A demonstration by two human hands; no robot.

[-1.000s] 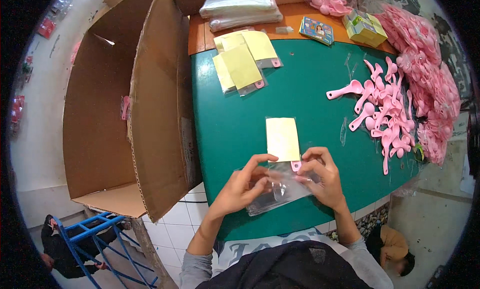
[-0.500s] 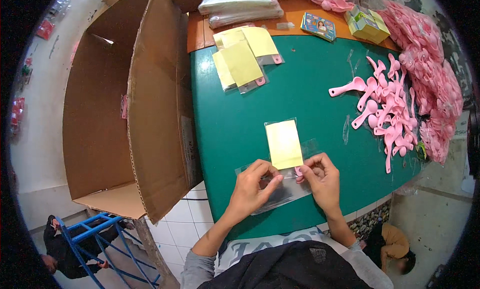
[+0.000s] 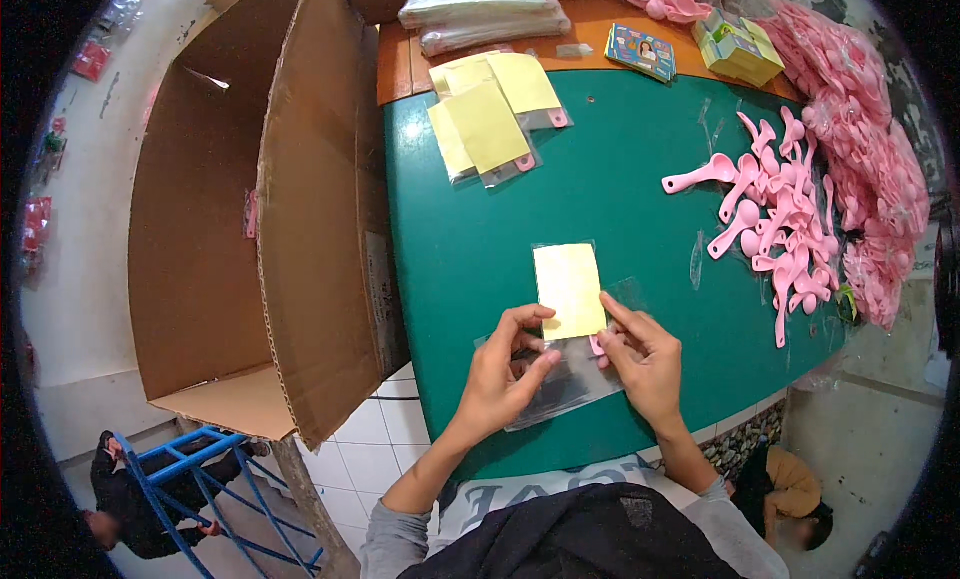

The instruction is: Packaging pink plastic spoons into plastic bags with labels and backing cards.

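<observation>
When looking at the lower middle of the frame, see the yellow card (image 3: 572, 291) on the green surface (image 3: 470, 269), just past both hands. Up and to the right from the left hand (image 3: 505, 364); up and to the left from the right hand (image 3: 645, 347). Close to both, with a finger touching on each side. Nearest to the pink spoon end (image 3: 597, 346), the right hand.

Long axis nearly straight up and down in the frame, with a small lean to the left at the top. One short edge toward the top of the frame, away from the body; the other toward the bottom, with the pink end poking out at the lower right corner. Cannot see more of that spoon.

Left hand part open, with one fingertip on the lower left of the card and a gap down to the thumb. Right hand with thumb by the pink end and first finger at the right edge of the card; cannot tell if pinching or just resting. Between and under the hands, clear plastic (image 3: 570, 379), laid at a slant.
</observation>
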